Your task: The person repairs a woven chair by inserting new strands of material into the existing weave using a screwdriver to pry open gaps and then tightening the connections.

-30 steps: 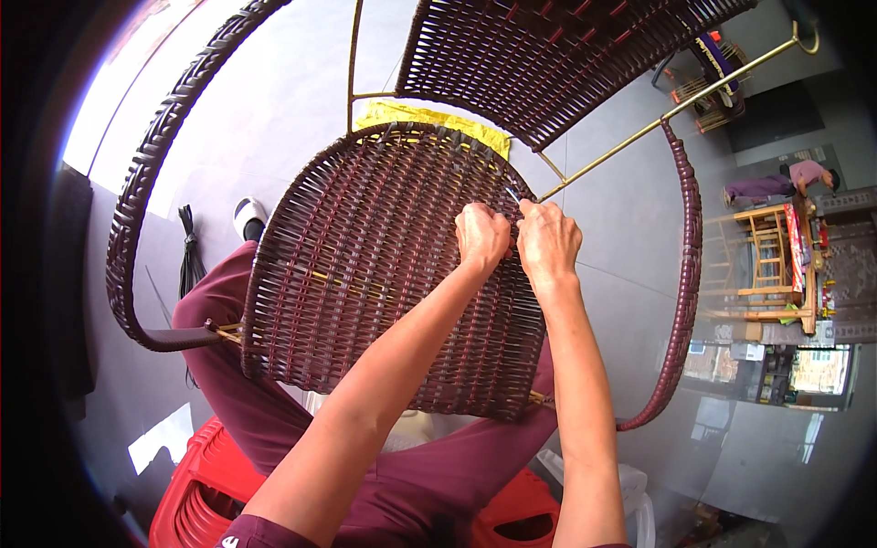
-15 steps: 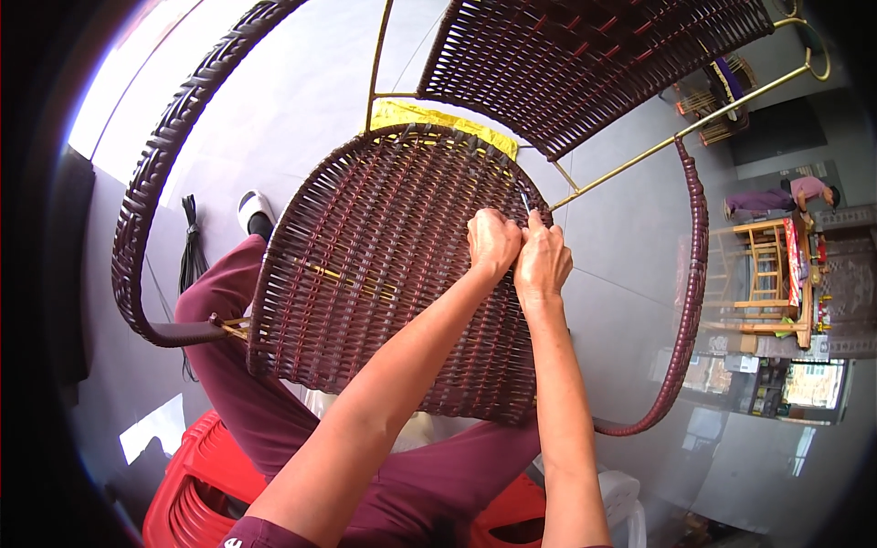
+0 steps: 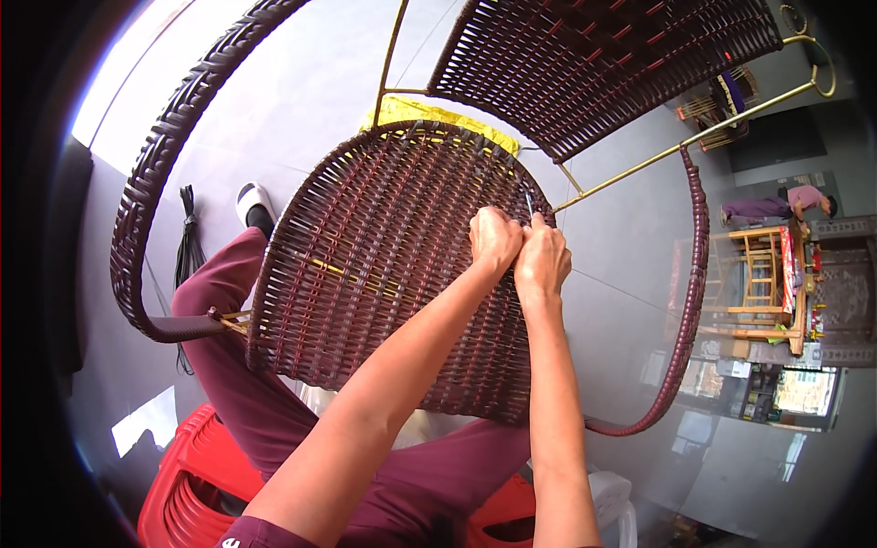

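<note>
Two hands [image 3: 496, 239] [image 3: 544, 260] partly block wickerwork [image 3: 402, 237], apparent cloth [image 3: 402, 111] beyond.

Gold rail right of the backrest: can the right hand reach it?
Likely yes: the gold rail starts just past the right hand, only the seat's rim between. The slim tool it seems to hold may hinder grasping.

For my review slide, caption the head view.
Left hand beside right hand, which grips a slim tool, over woven seat.

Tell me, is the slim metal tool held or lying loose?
Held: the slim metal tool juts from the curled right hand; whether it touches the woven seat, I cannot tell.
</note>
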